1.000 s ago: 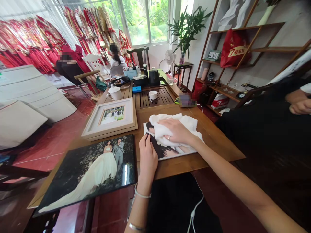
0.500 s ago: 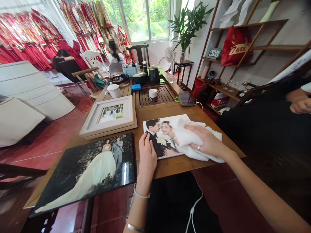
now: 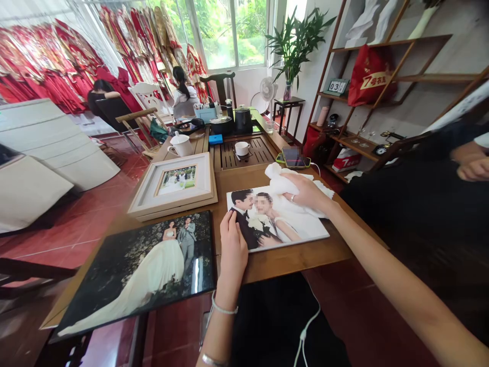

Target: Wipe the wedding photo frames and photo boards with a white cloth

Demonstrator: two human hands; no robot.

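A wedding photo panel [image 3: 282, 232] with a white background lies flat on the wooden table [image 3: 244, 178] before me. My left hand [image 3: 233, 244] rests at its left edge, fingers stretched out and holding nothing. On the panel's upper right part, my right hand [image 3: 305, 192] grips a white cloth [image 3: 278, 178], which is bunched under the fingers and hides that corner. Left of my left hand lies a larger dark, glossy wedding photo panel [image 3: 148, 270]. Behind it is a pale wooden picture frame [image 3: 175, 186] with a small photo, stacked on another frame.
Beyond the frames stand a white lidded cup [image 3: 181, 145], a slatted tea tray [image 3: 250, 153] with a small cup [image 3: 242, 148], and a black kettle [image 3: 243, 120]. A phone [image 3: 294, 157] with a cable lies behind the cloth. Another person's hand [image 3: 471, 160] shows at right.
My right hand has moved the cloth up and slightly left across the photo panel, uncovering its lower right part. The left hand stays at the panel's left edge.
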